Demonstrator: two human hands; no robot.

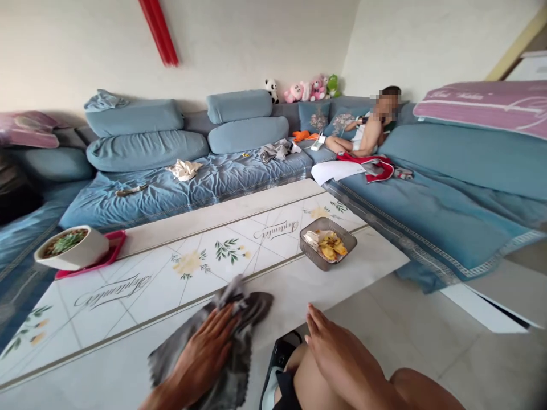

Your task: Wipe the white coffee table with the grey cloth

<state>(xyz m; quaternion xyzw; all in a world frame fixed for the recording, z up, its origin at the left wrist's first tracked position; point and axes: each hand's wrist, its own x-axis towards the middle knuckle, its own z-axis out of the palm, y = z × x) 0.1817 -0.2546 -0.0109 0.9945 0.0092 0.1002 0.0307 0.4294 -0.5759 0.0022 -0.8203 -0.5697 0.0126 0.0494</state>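
My left hand lies flat on a dark grey cloth, fingers stretched out and pressing it against the table top. The cloth is bunched up ahead of my fingertips and spreads out on both sides of the hand. Over my knee, beyond the table's near edge, my right hand has its fingers extended and nothing visible in it. The white table has a patterned runner with flowers and lettering. To the right, a translucent grey square bin on the table holds yellow peels and crumpled white tissue.
A succulent in a white pot stands on a pink tray at the table's left end. Blue sofas line the far and right sides, with scattered clothes. Another person sits in the far corner near several plush toys.
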